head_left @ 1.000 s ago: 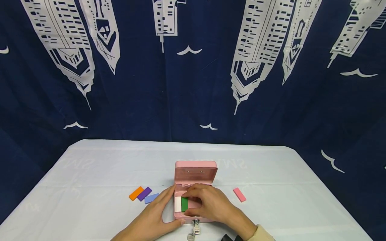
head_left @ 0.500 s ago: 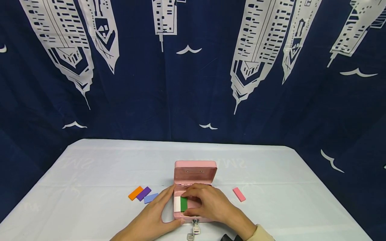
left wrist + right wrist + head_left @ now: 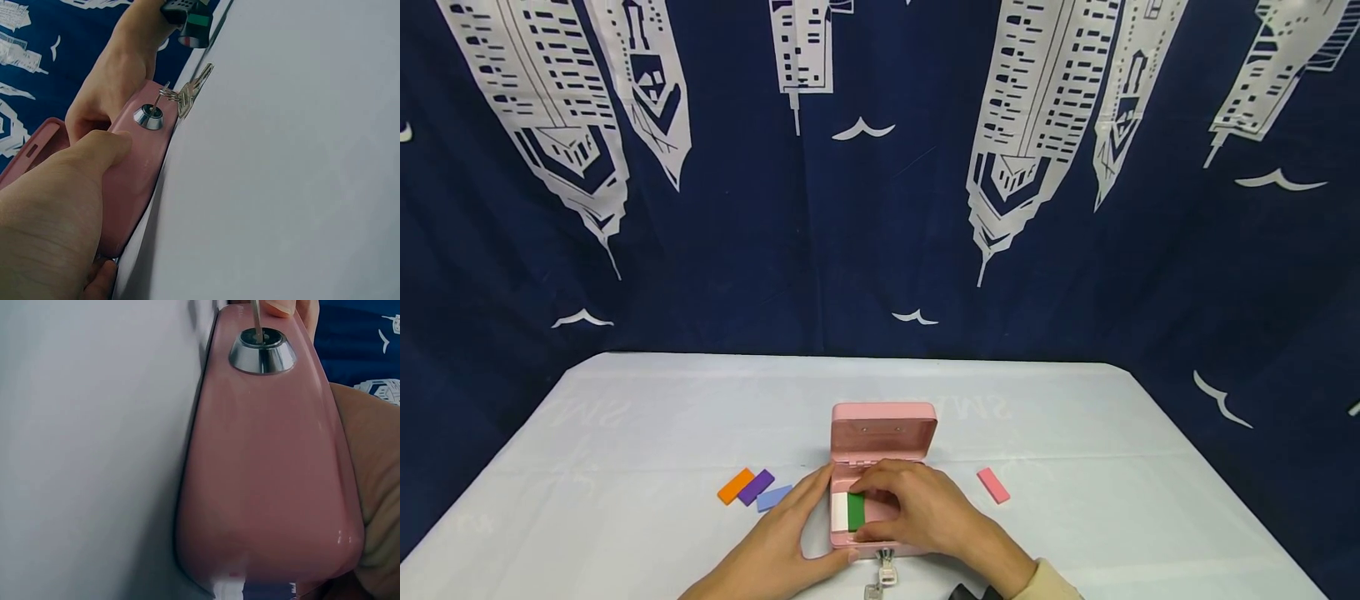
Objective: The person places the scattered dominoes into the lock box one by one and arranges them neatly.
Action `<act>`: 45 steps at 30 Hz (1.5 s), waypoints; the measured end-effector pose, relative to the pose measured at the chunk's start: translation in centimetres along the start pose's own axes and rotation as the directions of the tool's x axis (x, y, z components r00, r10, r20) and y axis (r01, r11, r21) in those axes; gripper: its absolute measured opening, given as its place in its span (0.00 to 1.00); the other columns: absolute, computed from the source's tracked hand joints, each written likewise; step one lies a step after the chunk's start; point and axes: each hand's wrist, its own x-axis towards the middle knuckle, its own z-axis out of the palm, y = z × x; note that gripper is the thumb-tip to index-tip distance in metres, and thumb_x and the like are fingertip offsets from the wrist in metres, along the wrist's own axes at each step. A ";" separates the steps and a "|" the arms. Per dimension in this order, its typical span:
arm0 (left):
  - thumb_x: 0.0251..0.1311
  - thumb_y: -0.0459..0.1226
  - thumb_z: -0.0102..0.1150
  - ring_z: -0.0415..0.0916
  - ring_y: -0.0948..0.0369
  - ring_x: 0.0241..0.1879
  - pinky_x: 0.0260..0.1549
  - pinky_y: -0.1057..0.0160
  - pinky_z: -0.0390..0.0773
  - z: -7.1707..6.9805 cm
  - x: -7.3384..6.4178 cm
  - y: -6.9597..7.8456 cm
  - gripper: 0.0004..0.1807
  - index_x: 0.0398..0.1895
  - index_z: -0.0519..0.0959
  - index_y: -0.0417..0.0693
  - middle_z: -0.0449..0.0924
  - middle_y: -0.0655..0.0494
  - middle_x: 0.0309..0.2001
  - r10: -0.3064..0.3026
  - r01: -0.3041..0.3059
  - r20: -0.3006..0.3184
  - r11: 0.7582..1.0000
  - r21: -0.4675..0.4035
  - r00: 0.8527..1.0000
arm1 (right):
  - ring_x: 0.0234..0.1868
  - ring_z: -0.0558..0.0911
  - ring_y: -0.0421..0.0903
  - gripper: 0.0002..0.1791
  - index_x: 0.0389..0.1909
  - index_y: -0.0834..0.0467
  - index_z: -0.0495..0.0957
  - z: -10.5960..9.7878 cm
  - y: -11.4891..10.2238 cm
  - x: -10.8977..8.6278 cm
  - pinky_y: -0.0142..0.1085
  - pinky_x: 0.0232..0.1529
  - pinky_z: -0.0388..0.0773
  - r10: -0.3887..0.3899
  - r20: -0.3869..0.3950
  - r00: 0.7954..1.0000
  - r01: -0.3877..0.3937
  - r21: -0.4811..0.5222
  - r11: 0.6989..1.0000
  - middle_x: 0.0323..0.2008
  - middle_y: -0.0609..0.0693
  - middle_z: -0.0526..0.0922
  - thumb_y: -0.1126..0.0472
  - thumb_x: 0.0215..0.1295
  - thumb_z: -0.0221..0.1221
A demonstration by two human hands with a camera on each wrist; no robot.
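In the head view a pink cash box (image 3: 884,411) stands with its lid raised, keys (image 3: 887,573) hanging from its front lock. My left hand (image 3: 786,537) holds the box at its left side, thumb on the front wall. That thumb also shows against the front in the left wrist view. Inside the box, a white block (image 3: 839,512) lies along the left wall beside a green block (image 3: 856,512). With finger and thumb at its two ends, my right hand (image 3: 925,504) pinches the green block. The right hand covers much of the box's inside.
Left of the box lie an orange block (image 3: 735,486), a purple block (image 3: 756,487) and a blue block (image 3: 772,498), partly behind the left hand. A pink block (image 3: 993,485) lies to the right. A white cloth (image 3: 625,500) covers the table.
Both hands keep their places on the box and the green block. Only the head view shifts slightly.
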 end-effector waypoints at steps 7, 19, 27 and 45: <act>0.56 0.69 0.59 0.64 0.52 0.72 0.63 0.42 0.73 0.3 -0.2 -0.1 0.57 0.81 0.47 0.57 0.55 0.56 0.78 0.033 -0.032 -0.032 0.999 0.029 0.999 | 0.52 0.80 0.32 0.28 0.54 0.42 0.82 -0.1 0.1 -0.1 0.36 0.56 0.80 -0.018 -0.025 1.000 0.018 0.003 1.000 0.51 0.34 0.83 0.39 0.52 0.72; 0.57 0.69 0.58 0.65 0.51 0.71 0.63 0.43 0.74 0.4 -0.2 -0.1 0.55 0.81 0.48 0.56 0.56 0.58 0.78 0.058 -0.056 -0.038 0.998 0.042 0.998 | 0.52 0.79 0.32 0.23 0.54 0.46 0.83 -1.0 0.0 -0.3 0.34 0.59 0.78 -0.055 -0.010 0.998 0.055 0.069 0.996 0.51 0.35 0.84 0.44 0.60 0.69; 0.55 0.70 0.58 0.64 0.50 0.72 0.64 0.41 0.72 0.2 -0.1 0.0 0.57 0.81 0.47 0.55 0.54 0.56 0.79 0.015 -0.015 0.001 1.000 0.017 1.000 | 0.51 0.81 0.32 0.18 0.52 0.48 0.84 -2.2 -0.4 -0.4 0.33 0.57 0.79 -0.094 -0.006 0.996 0.094 0.050 0.994 0.48 0.35 0.85 0.51 0.61 0.68; 0.56 0.69 0.58 0.65 0.51 0.71 0.63 0.41 0.73 0.3 -0.1 -0.2 0.56 0.81 0.49 0.53 0.56 0.57 0.78 0.061 -0.059 -0.029 0.997 0.042 0.998 | 0.46 0.83 0.37 0.17 0.53 0.46 0.83 -5.9 1.2 -1.3 0.31 0.48 0.81 -0.148 0.096 0.984 0.114 0.295 0.949 0.48 0.40 0.86 0.52 0.63 0.68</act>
